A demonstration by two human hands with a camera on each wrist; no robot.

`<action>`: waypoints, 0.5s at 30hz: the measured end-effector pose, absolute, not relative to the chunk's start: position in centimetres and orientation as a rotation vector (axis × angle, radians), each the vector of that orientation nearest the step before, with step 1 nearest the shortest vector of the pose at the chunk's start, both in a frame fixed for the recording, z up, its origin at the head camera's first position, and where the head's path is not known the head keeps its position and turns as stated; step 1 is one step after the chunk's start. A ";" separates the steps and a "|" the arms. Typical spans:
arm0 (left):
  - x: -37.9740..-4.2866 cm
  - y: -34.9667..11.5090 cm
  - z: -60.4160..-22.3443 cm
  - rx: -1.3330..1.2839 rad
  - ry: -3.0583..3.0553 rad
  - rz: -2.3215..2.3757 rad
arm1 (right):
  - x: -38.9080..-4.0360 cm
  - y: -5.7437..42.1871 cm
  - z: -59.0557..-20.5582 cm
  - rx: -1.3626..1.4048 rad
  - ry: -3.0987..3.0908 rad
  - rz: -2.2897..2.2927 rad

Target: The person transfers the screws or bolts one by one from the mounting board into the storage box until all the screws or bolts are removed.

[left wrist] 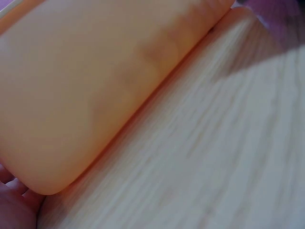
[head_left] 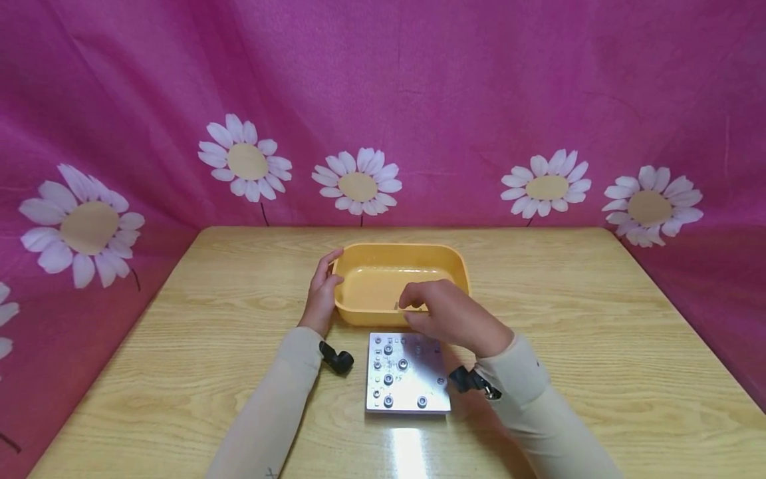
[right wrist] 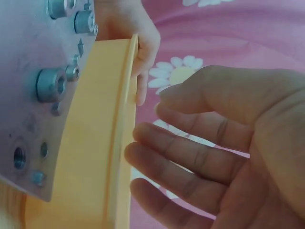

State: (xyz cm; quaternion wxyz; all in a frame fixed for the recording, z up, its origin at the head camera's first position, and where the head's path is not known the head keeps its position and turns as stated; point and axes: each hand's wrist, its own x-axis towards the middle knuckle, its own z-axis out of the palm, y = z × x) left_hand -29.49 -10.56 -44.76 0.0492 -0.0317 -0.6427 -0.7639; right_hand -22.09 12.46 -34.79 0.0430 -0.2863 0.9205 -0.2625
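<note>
A yellow plastic tray (head_left: pixel 401 319) lies on the table, its near wall facing me. My left hand (head_left: pixel 320 299) grips the left end of the tray, its thumb by the rim and the fingers along the outside. Over the near rim, toward the right, hangs my right hand (head_left: pixel 455 318) with loosely bent fingers. In the right wrist view its thumb tip is close to the index fingertip, and nothing shows between them. Small metal pieces (head_left: pixel 396 306) lie inside the tray by those fingers. Closer to me is a square metal plate (head_left: pixel 419 382) carrying several socket-head screws (right wrist: pixel 51 85) and a threaded hole (right wrist: pixel 19 158).
The wooden table (head_left: pixel 197 346) extends to both sides of the tray and plate. Behind it hangs a magenta cloth (head_left: pixel 443 100) printed with white daisies. Black camera mounts (head_left: pixel 338 361) sit at both wrists, the right one close beside the plate.
</note>
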 end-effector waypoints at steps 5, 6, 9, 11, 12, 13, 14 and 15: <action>-29.6 -10.7 -44.7 -0.099 -1.958 -2.354 | -21.5 11.9 -34.5 -0.856 2.853 -0.668; -29.6 -10.7 -44.7 -0.104 -1.958 -2.358 | -21.3 11.7 -34.5 -0.853 2.860 -0.634; -29.6 -10.8 -44.7 -0.113 -1.961 -2.363 | -20.9 11.4 -34.6 -0.867 2.884 -0.548; -29.6 -10.8 -44.7 -0.108 -1.963 -2.366 | -20.6 11.1 -34.8 -0.907 2.908 -0.475; -29.5 -10.7 -44.7 -0.102 -1.962 -2.367 | -20.5 11.0 -34.8 -0.926 2.921 -0.431; -29.5 -10.7 -44.7 -0.097 -1.963 -2.365 | -20.4 10.9 -34.9 -0.944 2.937 -0.392; -29.5 -10.7 -44.7 -0.093 -1.968 -2.358 | -20.3 10.7 -35.0 -0.962 2.952 -0.348; -29.6 -10.7 -44.7 -0.088 -1.969 -2.352 | -20.2 10.6 -35.0 -0.972 2.967 -0.309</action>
